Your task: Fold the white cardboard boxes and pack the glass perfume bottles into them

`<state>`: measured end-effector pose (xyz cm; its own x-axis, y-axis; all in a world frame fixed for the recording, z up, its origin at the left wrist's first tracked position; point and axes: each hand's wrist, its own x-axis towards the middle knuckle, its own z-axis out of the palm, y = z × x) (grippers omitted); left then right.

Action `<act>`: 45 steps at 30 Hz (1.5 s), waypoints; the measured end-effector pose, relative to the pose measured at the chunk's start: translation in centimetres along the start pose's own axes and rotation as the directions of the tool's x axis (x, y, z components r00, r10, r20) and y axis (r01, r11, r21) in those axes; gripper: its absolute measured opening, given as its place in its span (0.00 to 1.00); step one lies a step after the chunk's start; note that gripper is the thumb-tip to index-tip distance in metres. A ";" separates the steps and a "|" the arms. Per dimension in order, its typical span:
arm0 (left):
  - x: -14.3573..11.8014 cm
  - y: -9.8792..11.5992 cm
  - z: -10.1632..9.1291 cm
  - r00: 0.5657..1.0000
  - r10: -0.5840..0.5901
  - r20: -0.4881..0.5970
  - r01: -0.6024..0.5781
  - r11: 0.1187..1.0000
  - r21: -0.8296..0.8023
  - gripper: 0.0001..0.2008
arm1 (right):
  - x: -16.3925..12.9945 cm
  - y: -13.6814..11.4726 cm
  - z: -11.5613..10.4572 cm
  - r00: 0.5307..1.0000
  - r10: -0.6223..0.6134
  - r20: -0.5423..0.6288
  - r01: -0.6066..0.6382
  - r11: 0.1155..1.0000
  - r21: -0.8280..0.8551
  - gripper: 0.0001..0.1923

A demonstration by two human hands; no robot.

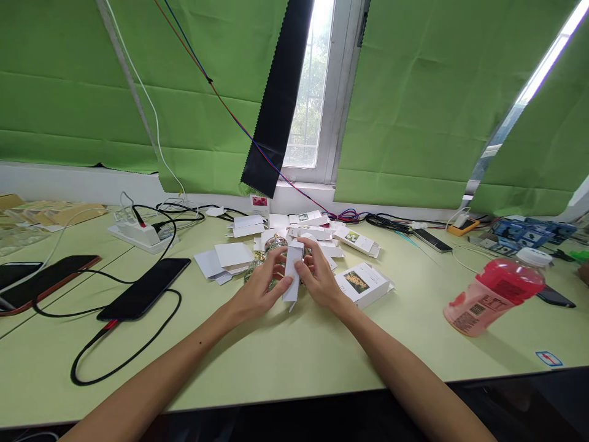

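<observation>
Between my two hands is a narrow white cardboard box (291, 270), held above the table with its side toward me and a small flap sticking out at its lower end. My left hand (262, 282) grips it from the left, and my right hand (317, 273) has thumb and fingers on its right side and top. Just behind my left hand stand glass jars (275, 241), partly hidden by my fingers. A white box with an orange flower picture (363, 284) lies right of my right hand. White folded cartons (234, 256) lie to the left of the jars.
More white cartons (356, 239) are heaped behind my hands. On the left are a phone (145, 288) on a cable, a darker phone (50, 282) and a power strip (142, 236). A pink drink bottle (494, 294) stands at right, near blue boxes (524, 233).
</observation>
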<state>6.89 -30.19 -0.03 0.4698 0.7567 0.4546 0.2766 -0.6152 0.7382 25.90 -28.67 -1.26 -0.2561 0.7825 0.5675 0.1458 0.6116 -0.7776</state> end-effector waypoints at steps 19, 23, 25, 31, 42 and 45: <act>0.1 0.1 0.0 1.000 -0.019 0.013 0.019 1.000 0.013 0.27 | -0.1 0.1 0.1 1.000 0.009 -0.006 -0.010 1.000 -0.029 0.24; 0.1 0.1 0.0 1.000 -0.021 0.017 0.020 1.000 0.009 0.27 | -0.1 0.3 0.2 1.000 0.013 -0.003 -0.013 1.000 -0.028 0.24; 0.1 0.1 0.0 1.000 -0.026 0.014 0.026 1.000 0.011 0.27 | -0.1 0.3 0.2 1.000 0.010 -0.004 -0.010 1.000 -0.023 0.24; 0.1 0.2 0.0 0.999 -0.038 0.003 0.038 0.999 0.023 0.27 | -0.1 0.4 0.2 1.000 0.006 -0.008 -0.006 0.999 -0.032 0.24; 0.0 -0.1 -0.2 0.999 -0.039 0.012 0.039 0.999 0.026 0.28 | -0.2 0.1 0.3 1.000 -0.010 -0.022 0.010 1.000 -0.010 0.24; -0.1 -0.7 -0.3 1.000 -0.023 0.014 0.023 1.000 0.021 0.28 | -0.2 0.0 0.4 0.999 -0.024 -0.036 0.024 1.000 -0.003 0.24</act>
<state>6.39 -29.80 -0.42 0.4748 0.7676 0.4306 0.3045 -0.6023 0.7379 25.59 -28.86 -1.44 -0.2247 0.7713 0.5955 0.1421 0.6306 -0.7630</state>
